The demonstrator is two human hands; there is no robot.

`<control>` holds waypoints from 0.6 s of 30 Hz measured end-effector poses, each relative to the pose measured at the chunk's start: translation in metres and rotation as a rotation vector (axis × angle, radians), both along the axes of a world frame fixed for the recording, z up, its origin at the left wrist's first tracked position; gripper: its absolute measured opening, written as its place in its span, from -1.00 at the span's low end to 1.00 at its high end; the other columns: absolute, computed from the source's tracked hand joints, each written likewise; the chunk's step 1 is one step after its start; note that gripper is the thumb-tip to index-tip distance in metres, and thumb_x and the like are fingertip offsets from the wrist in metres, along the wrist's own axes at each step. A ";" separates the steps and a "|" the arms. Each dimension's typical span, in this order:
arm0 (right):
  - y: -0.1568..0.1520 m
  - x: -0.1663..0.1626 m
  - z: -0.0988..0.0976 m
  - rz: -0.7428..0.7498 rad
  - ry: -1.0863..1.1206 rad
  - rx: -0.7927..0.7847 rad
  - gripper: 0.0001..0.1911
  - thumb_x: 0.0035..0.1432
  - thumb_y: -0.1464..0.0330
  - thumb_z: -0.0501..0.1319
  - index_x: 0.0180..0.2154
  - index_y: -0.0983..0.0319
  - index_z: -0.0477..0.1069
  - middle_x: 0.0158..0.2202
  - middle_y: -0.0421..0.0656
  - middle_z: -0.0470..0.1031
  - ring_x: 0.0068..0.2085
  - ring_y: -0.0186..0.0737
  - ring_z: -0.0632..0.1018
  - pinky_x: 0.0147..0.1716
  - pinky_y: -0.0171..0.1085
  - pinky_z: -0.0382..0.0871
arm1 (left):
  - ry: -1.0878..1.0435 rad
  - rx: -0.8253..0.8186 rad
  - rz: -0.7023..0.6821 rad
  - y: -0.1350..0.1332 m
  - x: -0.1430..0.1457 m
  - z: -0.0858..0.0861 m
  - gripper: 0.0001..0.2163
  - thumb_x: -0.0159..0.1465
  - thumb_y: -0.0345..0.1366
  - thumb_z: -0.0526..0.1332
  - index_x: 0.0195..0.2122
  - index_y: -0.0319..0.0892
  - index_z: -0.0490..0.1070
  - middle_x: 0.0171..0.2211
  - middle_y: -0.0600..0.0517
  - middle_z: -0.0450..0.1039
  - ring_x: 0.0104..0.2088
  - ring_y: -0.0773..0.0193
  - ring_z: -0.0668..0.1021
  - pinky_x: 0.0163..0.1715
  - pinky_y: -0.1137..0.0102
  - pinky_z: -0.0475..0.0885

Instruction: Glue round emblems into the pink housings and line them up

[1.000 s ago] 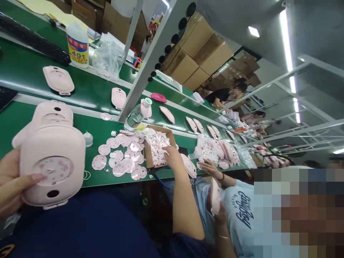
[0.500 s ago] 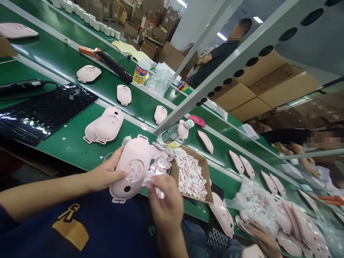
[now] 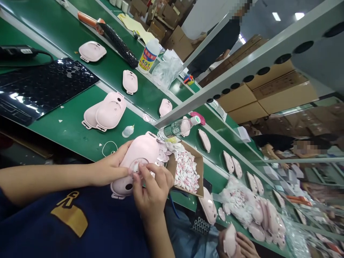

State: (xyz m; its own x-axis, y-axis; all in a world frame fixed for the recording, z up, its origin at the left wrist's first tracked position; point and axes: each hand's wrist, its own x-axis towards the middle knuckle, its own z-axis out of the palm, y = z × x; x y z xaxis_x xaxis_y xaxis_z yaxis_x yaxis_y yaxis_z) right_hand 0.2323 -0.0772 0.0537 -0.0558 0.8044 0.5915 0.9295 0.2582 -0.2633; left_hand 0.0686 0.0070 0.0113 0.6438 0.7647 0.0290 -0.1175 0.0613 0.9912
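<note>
My left hand [image 3: 114,168] is wrapped round the edge of a pale pink plastic shell [image 3: 143,147], its thumb lying beside the shell's round recess. The shell is tilted towards me, with a dark round hole near its lower end. Over the recess, my right hand [image 3: 153,184] pinches a small white piece [image 3: 135,167] against the shell; the fingertips partly hide it. Just right of the hands stands a cardboard box [image 3: 200,166] filled with small white-and-pink pieces [image 3: 185,172]. More flat pink discs [image 3: 163,154] lie between shell and box.
A small dropper bottle [image 3: 128,131] and two overlapping pink shells [image 3: 111,111] are on the green bench to the left. Behind the box lies a clear bottle [image 3: 174,129]. A slanted metal post [image 3: 204,102] crosses the bench. At lower right, another person's hands [image 3: 244,245] hold a shell.
My right hand has moved left and up from beside the shell onto its round recess, bringing the small white piece there. The camera view has shifted; the other person's hands now hold a shell.
</note>
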 end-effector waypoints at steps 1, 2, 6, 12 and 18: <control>-0.001 0.000 -0.001 -0.006 0.026 -0.010 -0.72 0.27 0.36 0.26 0.02 0.10 0.46 -0.12 -0.10 0.47 -0.09 -0.09 0.46 -0.01 -0.05 0.29 | -0.012 -0.013 0.000 0.000 0.000 0.000 -0.20 0.25 -0.22 0.28 0.47 -0.09 -0.05 0.37 -0.13 0.22 0.32 -0.16 0.32 0.33 -0.01 0.20; -0.002 0.001 -0.003 -0.015 0.071 -0.011 -0.67 0.26 0.33 0.27 0.06 0.10 0.44 -0.08 -0.08 0.42 -0.07 -0.07 0.45 0.00 -0.04 0.31 | -0.026 -0.031 -0.001 0.000 0.001 0.001 -0.20 0.24 -0.19 0.30 0.46 -0.08 -0.04 0.36 -0.12 0.23 0.32 -0.16 0.33 0.32 0.00 0.23; -0.003 0.004 -0.018 -0.087 0.438 -0.055 -0.34 0.23 0.17 0.24 0.31 0.07 0.13 0.17 0.02 0.16 0.15 0.04 0.36 0.12 0.11 0.34 | -0.081 -0.096 -0.015 -0.001 -0.003 0.007 -0.20 0.25 -0.14 0.31 0.46 -0.07 -0.02 0.37 -0.13 0.23 0.31 -0.17 0.36 0.27 0.02 0.33; -0.001 -0.011 -0.041 0.137 1.258 -0.445 -0.04 0.21 0.08 0.20 0.43 0.09 -0.32 0.32 0.04 0.23 0.31 0.01 0.37 0.26 0.06 0.33 | -0.073 -0.079 0.004 -0.003 -0.010 0.007 -0.18 0.26 -0.11 0.33 0.46 -0.10 -0.04 0.43 -0.16 0.10 0.41 -0.22 0.16 0.31 0.02 0.28; 0.001 -0.017 -0.041 0.133 1.359 -0.435 0.01 0.14 0.10 0.27 0.44 0.14 -0.24 0.43 0.00 0.12 0.34 -0.03 0.36 0.30 -0.01 0.31 | -0.040 -0.068 -0.058 0.000 -0.014 0.001 -0.11 0.28 -0.10 0.33 0.50 -0.07 -0.18 0.41 -0.19 0.15 0.38 -0.26 0.22 0.29 0.00 0.29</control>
State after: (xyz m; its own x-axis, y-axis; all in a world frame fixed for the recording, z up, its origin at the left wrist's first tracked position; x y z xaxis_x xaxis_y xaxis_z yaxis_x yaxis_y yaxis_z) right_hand 0.2148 -0.0763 0.0126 0.2559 0.9658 -0.0413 -0.1274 -0.0087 -0.9918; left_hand 0.0544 0.0074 0.0124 0.6865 0.7271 0.0051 -0.1510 0.1357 0.9792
